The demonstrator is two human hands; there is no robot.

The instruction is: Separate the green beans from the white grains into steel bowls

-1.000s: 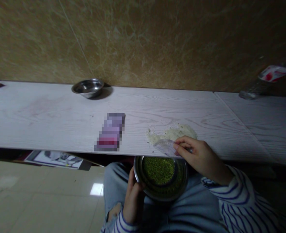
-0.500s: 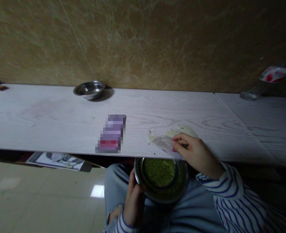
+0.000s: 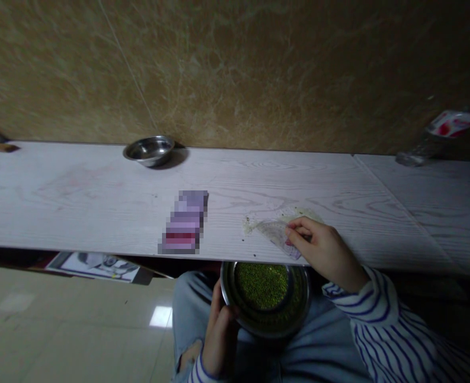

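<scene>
At six o'clock, left hand (image 3: 220, 332) grips a steel bowl (image 3: 273, 325) of mung beans (image 3: 261, 286); at four, right hand (image 3: 326, 249) pinches a clear protractor (image 3: 274, 234) beside pale grains (image 3: 310, 214) on the counter (image 3: 79, 213).

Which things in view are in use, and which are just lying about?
In use:
- left hand, on the large metal bowl
- green beans inside it
- right hand, fingers on the clear plastic piece
- pale grains beside that

Lying about:
- small metal bowl
- pixelated flat item
- bottle
- brown piece, far left
</scene>
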